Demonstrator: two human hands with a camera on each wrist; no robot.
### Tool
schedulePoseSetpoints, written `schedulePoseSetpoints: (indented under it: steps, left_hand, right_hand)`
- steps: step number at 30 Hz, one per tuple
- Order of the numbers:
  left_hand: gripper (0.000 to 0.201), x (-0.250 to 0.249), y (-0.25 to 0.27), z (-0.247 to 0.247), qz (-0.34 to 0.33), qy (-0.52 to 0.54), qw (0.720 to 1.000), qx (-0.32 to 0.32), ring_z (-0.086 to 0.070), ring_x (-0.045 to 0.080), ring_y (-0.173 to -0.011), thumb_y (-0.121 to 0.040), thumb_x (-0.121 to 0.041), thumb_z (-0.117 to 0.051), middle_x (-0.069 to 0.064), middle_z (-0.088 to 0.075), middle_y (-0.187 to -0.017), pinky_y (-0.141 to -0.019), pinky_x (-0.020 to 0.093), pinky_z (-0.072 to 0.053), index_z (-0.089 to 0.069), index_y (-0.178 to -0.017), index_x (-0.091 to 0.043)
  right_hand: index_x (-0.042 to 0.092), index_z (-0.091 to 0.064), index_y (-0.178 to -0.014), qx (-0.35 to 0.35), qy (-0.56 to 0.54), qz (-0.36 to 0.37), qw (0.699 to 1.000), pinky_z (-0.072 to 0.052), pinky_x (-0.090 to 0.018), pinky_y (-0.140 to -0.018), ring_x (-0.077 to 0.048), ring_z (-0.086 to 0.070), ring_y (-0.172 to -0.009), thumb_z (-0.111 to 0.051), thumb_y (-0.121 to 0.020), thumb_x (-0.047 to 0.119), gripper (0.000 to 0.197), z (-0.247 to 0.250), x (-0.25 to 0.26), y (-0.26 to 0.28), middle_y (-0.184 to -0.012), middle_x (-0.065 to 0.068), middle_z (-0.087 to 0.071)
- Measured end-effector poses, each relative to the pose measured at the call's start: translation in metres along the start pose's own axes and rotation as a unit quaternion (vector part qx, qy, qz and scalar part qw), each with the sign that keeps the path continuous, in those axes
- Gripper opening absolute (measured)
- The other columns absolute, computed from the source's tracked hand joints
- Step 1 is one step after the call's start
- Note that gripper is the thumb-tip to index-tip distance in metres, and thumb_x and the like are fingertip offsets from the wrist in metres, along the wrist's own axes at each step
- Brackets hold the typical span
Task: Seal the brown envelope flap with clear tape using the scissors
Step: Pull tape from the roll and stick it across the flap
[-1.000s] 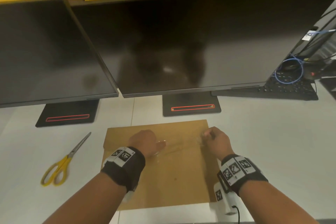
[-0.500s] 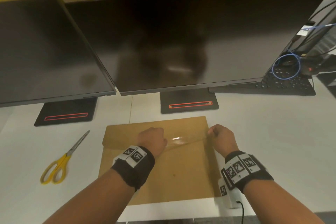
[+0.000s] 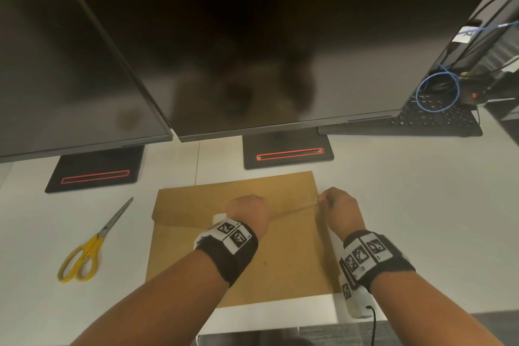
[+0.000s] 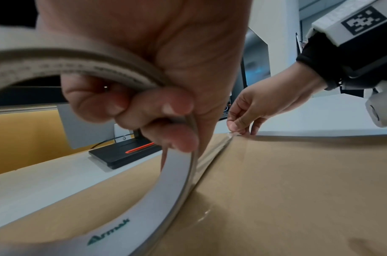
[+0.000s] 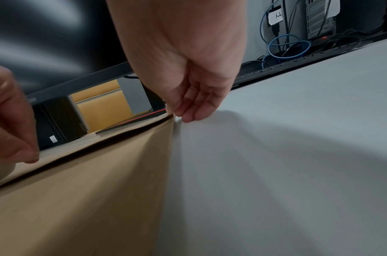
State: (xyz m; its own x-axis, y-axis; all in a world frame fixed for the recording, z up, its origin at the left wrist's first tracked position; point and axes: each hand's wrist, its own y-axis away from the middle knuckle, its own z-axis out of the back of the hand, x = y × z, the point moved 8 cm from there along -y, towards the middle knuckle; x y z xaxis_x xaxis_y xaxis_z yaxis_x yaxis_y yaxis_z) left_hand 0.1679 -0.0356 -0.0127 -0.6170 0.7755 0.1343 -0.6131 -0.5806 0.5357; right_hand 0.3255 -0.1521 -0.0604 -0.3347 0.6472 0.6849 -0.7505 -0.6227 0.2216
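Note:
A brown envelope (image 3: 269, 258) lies flat on the white desk, its flap (image 3: 196, 205) folded down at the far end. My left hand (image 3: 248, 209) grips the roll of clear tape (image 4: 177, 175) over the flap's edge. A strip of clear tape (image 3: 295, 209) runs from the roll to my right hand (image 3: 334, 205), which pinches its free end at the envelope's right edge (image 5: 171, 121). Yellow-handled scissors (image 3: 92, 244) lie on the desk left of the envelope, apart from both hands.
Two dark monitors (image 3: 266, 59) on black stands (image 3: 289, 153) rise just behind the envelope. A black keyboard (image 3: 432, 118) and blue cable (image 3: 438, 90) sit at the back right. The desk's front edge (image 3: 275, 317) is close below the envelope.
Both hands moved toward the far end of the envelope. The right hand drew the tape end out to the right edge, and the strip now lies lower along the flap.

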Motion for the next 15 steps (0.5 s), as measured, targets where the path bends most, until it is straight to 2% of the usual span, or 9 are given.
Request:
schedulePoseSetpoints:
  steps: [4,9,15]
  left_hand:
    - [0.025,-0.009,-0.001,-0.004,-0.013,-0.014,1.0,-0.003,-0.064,0.024,-0.101,-0.09,0.0,-0.046,0.007,-0.066,-0.11,-0.082,0.033,-0.05,-0.064,-0.105,-0.007]
    - [0.027,-0.017,-0.002,-0.013,-0.017,-0.02,1.0,0.01,-0.064,0.025,-0.101,-0.09,0.001,-0.046,0.006,-0.067,-0.111,-0.084,0.035,-0.051,-0.066,-0.105,-0.008]
    - [0.025,-0.01,-0.004,-0.015,0.005,0.005,0.999,0.034,-0.064,0.023,-0.104,-0.09,-0.002,-0.049,0.005,-0.066,-0.113,-0.085,0.032,-0.05,-0.065,-0.108,-0.009]
  right_hand:
    - [0.009,-0.062,-0.092,0.008,0.039,0.006,0.999,-0.042,-0.029,-0.072,-0.02,-0.052,-0.079,-0.046,-0.093,0.01,0.016,-0.003,-0.001,-0.001,-0.096,-0.006,-0.062]
    - [0.008,-0.062,-0.098,-0.001,0.066,0.017,0.998,-0.04,-0.028,-0.072,-0.017,-0.05,-0.08,-0.045,-0.095,0.016,0.019,-0.006,-0.003,0.0,-0.098,-0.008,-0.064]
    - [0.008,-0.061,-0.093,-0.019,0.083,0.039,0.996,-0.042,-0.03,-0.068,-0.023,-0.054,-0.082,-0.047,-0.093,0.017,0.017,-0.007,-0.002,0.0,-0.093,-0.008,-0.062]
